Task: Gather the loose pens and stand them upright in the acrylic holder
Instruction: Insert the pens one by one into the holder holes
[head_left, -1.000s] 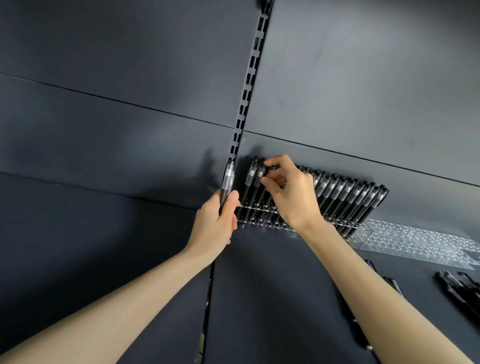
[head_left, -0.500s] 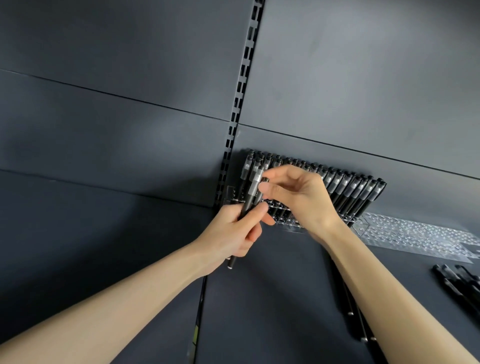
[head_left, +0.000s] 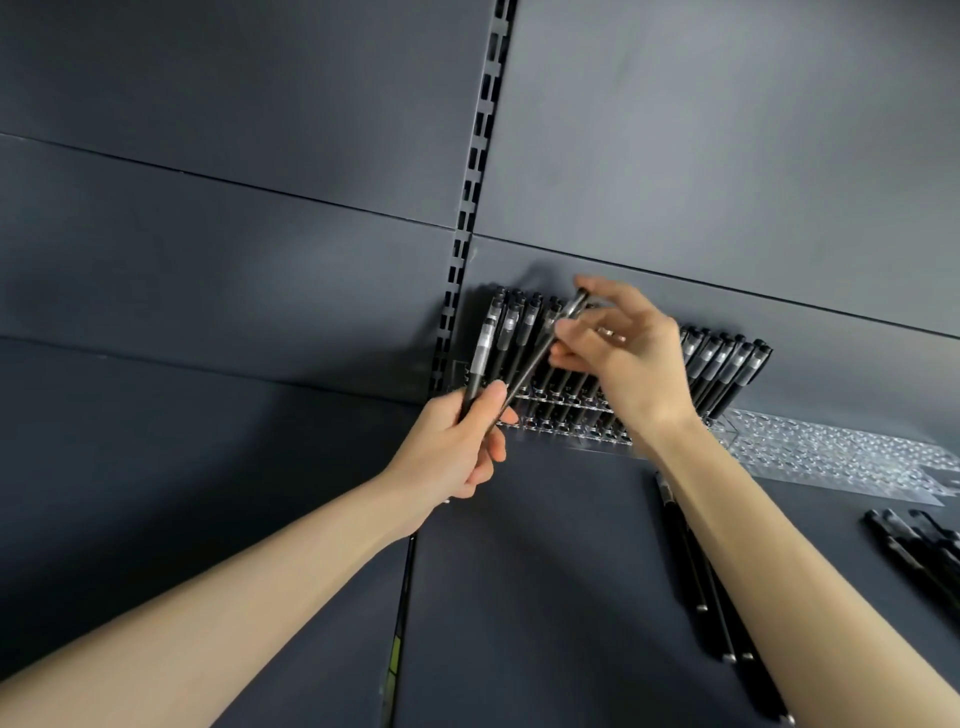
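Observation:
A clear acrylic holder (head_left: 566, 415) stands against the dark back panel, and several black pens (head_left: 727, 369) stand upright in it. My left hand (head_left: 457, 447) grips a black pen with a silver band (head_left: 480, 358) just left of the holder's front. A second black pen (head_left: 543, 351) slants from my left hand up to my right hand (head_left: 623, 358), which pinches its upper end in front of the standing pens. Part of the row is hidden behind my right hand.
Loose black pens (head_left: 696, 587) lie on the dark shelf beside my right forearm, and more loose pens (head_left: 919, 551) lie at the right edge. An unfilled acrylic holder (head_left: 831, 457) extends to the right. A slotted upright rail (head_left: 470, 208) runs up the back panel.
My right hand has taken the top of a pen from my left hand and drawn it up and right. My left hand has stayed low by the holder's left end.

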